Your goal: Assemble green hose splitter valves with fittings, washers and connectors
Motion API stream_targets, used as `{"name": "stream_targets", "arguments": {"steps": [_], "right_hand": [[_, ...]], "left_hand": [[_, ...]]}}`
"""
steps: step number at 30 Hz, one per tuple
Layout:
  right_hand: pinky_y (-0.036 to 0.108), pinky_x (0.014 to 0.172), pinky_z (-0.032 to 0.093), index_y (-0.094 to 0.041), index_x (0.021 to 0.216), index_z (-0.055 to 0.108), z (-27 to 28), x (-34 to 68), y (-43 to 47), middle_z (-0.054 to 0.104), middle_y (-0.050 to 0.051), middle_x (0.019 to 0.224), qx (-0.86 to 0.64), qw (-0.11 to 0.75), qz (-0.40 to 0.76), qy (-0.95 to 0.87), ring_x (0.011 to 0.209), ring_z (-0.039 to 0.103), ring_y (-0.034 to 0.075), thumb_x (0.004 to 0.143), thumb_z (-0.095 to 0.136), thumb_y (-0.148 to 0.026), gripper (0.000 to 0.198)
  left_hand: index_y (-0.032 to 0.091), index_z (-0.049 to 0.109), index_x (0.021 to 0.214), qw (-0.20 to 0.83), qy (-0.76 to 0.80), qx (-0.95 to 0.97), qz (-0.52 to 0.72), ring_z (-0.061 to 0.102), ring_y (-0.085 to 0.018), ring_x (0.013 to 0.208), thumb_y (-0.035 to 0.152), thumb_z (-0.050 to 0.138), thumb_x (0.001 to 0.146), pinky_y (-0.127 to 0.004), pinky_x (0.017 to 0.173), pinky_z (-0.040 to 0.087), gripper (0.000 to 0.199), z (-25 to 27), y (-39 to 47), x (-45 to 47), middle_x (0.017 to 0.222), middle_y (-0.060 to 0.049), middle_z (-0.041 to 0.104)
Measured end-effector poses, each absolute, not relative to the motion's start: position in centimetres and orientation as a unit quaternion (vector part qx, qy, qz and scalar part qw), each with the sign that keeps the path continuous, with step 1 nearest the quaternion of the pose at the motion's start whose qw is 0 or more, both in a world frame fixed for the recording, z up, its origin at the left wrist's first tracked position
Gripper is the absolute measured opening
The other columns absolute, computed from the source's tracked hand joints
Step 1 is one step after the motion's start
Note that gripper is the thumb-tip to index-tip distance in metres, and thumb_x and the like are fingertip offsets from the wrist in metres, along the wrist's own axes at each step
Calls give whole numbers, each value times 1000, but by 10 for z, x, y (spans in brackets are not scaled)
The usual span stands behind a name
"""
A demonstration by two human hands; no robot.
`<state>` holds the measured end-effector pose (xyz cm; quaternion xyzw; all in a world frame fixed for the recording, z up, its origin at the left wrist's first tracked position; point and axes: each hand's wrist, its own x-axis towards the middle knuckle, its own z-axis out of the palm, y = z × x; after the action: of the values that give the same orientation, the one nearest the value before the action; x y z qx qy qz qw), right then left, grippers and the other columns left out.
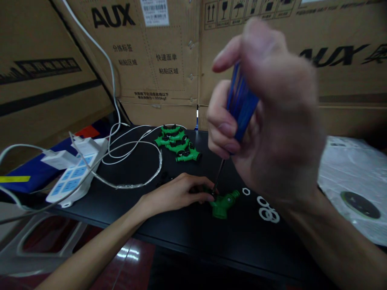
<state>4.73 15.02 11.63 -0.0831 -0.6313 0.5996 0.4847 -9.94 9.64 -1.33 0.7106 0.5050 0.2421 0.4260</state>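
Observation:
My right hand (272, 108) is wrapped round the blue handle of a screwdriver (243, 106), raised close to the camera. Its thin metal shaft slants down to a green Y-shaped hose connector (223, 206) on the black table. The tip meets the connector's left branch beside my left fingers; the exact contact spot is too small to make out. My left hand (184, 191) pinches that left branch between thumb and fingers, partly covering it. Several white ring washers (267, 213) lie to the right of the connector, and a single washer (246, 191) sits nearer to it.
More green connectors (178, 145) are heaped at the back of the table (187, 233). On the left lie a white power strip (75, 173) with plugs and looping white cables (136, 186). Cardboard boxes (157, 84) wall the back. A clear plastic bag (350, 177) is at right.

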Motion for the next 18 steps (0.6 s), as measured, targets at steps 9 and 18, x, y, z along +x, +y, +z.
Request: {"name": "stream_targets", "arguments": {"steps": [9,18], "right_hand": [[24,37,42,-27,85,30,112,47,151,51,-9,68,-42,510,588,-626,46,45,10,91,61,-60,45],[29,42,44,-24,81,46,117,47,153,47,-5,66,-73,494,586,-638,46,45,10,94,54,-62,41]], "left_hand": [[18,70,123,428,501,714,236,68,-15,76,37,64,98,-25,73,51,31,-13,97,-100,91,-4,76],[19,71,122,417,507,716,237,67,-15,73,37,65,98,-25,71,50,30,-14,97,-100,85,-2,75]]}}
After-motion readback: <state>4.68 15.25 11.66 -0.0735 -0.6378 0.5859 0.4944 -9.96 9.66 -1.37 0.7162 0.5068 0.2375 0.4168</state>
